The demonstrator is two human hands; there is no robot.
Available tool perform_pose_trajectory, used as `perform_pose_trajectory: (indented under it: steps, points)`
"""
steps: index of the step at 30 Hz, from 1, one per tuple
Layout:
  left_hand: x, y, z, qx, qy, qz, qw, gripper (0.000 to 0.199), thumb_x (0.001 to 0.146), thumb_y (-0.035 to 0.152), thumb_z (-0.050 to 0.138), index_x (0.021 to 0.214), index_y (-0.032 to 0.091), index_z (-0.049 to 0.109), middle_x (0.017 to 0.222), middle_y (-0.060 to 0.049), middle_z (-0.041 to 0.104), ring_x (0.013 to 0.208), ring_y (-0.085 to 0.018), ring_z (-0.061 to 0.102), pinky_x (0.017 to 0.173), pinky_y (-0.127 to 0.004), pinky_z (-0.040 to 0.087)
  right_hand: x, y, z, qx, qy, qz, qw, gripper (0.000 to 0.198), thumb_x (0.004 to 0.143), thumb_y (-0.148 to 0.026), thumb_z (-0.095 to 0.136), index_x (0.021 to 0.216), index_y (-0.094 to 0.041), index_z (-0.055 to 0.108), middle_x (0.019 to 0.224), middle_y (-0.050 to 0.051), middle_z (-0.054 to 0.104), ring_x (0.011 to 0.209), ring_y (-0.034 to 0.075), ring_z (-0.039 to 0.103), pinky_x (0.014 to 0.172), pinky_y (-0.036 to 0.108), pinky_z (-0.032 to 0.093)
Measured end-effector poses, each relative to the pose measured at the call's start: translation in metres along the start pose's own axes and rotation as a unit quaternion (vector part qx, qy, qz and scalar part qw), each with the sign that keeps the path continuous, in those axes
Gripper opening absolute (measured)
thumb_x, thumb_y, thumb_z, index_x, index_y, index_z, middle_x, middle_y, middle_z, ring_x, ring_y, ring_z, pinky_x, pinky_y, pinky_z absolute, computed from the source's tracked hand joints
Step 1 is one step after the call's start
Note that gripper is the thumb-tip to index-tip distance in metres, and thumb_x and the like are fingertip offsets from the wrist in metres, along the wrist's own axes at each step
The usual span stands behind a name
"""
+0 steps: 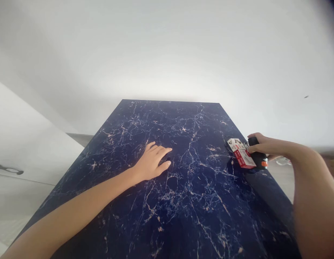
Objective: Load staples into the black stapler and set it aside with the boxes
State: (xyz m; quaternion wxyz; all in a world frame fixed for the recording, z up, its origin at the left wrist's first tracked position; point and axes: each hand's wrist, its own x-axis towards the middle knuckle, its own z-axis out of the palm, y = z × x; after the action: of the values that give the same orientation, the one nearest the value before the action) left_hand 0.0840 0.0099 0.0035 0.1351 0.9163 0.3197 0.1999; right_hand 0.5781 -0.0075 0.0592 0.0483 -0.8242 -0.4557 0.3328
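Note:
My left hand (pixel 155 162) is over the middle of the dark blue marbled tabletop (pixel 183 144), palm down, with its fingers apart and nothing visible held. A small dark patch shows between its thumb and index finger; I cannot tell if it is a shadow or an object. At the table's right edge, my right hand (pixel 260 143) is closed around a black object with an orange patch (pixel 260 160), its kind unclear. Right beside that object is a small red and white printed box (pixel 241 154), close against it. The fingers on the far side are partly hidden.
A pale wall (pixel 169 46) rises behind the table. To the left is a white panel with a dark handle (pixel 9 169). Something clear and shiny, possibly plastic (pixel 283 160), lies beyond the right edge, partly behind my right wrist.

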Motion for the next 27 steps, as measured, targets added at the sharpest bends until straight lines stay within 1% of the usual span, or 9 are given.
perform_pose_trajectory:
  steps: [4,8,11,13,17,20,23,25,27]
  points:
    - [0.001,0.0,-0.001,0.001,-0.008,0.002,1.0,0.043,0.106,0.042,0.045,0.144,0.022,0.052,0.133,-0.009,0.067,0.121,-0.028,0.062,0.12,-0.058,0.029,0.007,-0.006,0.005,-0.052,0.013,-0.027,0.998,0.063,0.08,-0.031,0.069,0.138,-0.019,0.045,0.115,0.024,0.068,0.082,0.027,0.071,0.064,0.036,0.053]
    - [0.001,-0.001,0.0,0.01,-0.006,0.006,1.0,0.046,0.105,0.042,0.046,0.144,0.02,0.052,0.13,-0.01,0.067,0.117,-0.028,0.061,0.113,-0.052,0.037,0.003,-0.036,0.021,-0.112,0.044,-0.094,0.988,0.058,0.085,-0.036,0.065,0.136,-0.017,0.046,0.114,0.023,0.069,0.084,0.027,0.07,0.065,0.035,0.05]
    - [0.0,-0.001,0.0,0.014,0.002,0.007,1.0,0.046,0.105,0.042,0.047,0.145,0.02,0.052,0.13,-0.009,0.067,0.116,-0.028,0.061,0.113,-0.052,0.037,-0.011,-0.074,0.04,-0.18,0.058,-0.129,0.973,0.06,0.082,-0.039,0.068,0.134,-0.016,0.049,0.106,0.018,0.072,0.082,0.028,0.07,0.066,0.035,0.05]
    - [-0.001,0.0,0.001,0.016,0.003,0.009,1.0,0.046,0.105,0.042,0.048,0.145,0.02,0.052,0.132,-0.009,0.066,0.117,-0.028,0.06,0.113,-0.053,0.037,-0.024,-0.1,0.057,-0.196,0.06,-0.147,0.968,0.062,0.081,-0.041,0.068,0.135,-0.017,0.048,0.105,0.016,0.073,0.082,0.028,0.07,0.065,0.034,0.05]
    - [-0.001,-0.001,0.001,0.018,0.013,0.002,1.0,0.046,0.105,0.041,0.046,0.146,0.021,0.051,0.139,-0.011,0.061,0.124,-0.03,0.058,0.114,-0.054,0.039,-0.05,-0.149,0.094,-0.17,0.044,-0.209,0.962,0.057,0.084,-0.038,0.065,0.134,-0.017,0.049,0.098,0.016,0.075,0.068,0.026,0.07,0.055,0.033,0.048]
    - [-0.006,-0.008,-0.005,0.007,0.021,-0.004,1.0,0.046,0.106,0.039,0.046,0.148,0.023,0.048,0.146,-0.013,0.055,0.131,-0.031,0.054,0.112,-0.053,0.044,-0.067,-0.19,0.127,-0.131,0.037,-0.285,0.949,0.046,0.085,-0.036,0.063,0.126,-0.016,0.052,0.091,0.015,0.075,0.064,0.024,0.069,0.053,0.032,0.048]
    - [-0.019,-0.023,-0.017,0.001,0.041,-0.016,0.999,0.047,0.105,0.036,0.048,0.15,0.024,0.045,0.149,-0.014,0.051,0.134,-0.032,0.052,0.112,-0.053,0.046,-0.078,-0.237,0.16,-0.088,0.051,-0.337,0.936,0.041,0.087,-0.035,0.062,0.121,-0.015,0.052,0.092,0.015,0.075,0.072,0.026,0.071,0.061,0.032,0.052]
    - [-0.034,-0.035,-0.028,0.005,0.065,-0.034,0.997,0.046,0.105,0.035,0.047,0.15,0.024,0.044,0.149,-0.015,0.051,0.136,-0.032,0.051,0.113,-0.052,0.046,-0.083,-0.268,0.182,-0.063,0.06,-0.368,0.926,0.039,0.089,-0.039,0.062,0.119,-0.016,0.053,0.101,0.017,0.075,0.086,0.031,0.073,0.071,0.035,0.054]
    - [-0.05,-0.05,-0.039,0.014,0.088,-0.055,0.995,0.045,0.106,0.035,0.047,0.149,0.024,0.045,0.148,-0.014,0.052,0.136,-0.031,0.051,0.114,-0.051,0.046,-0.087,-0.296,0.205,-0.023,0.051,-0.38,0.923,0.035,0.091,-0.038,0.06,0.118,-0.016,0.054,0.105,0.017,0.075,0.094,0.032,0.074,0.08,0.037,0.055]
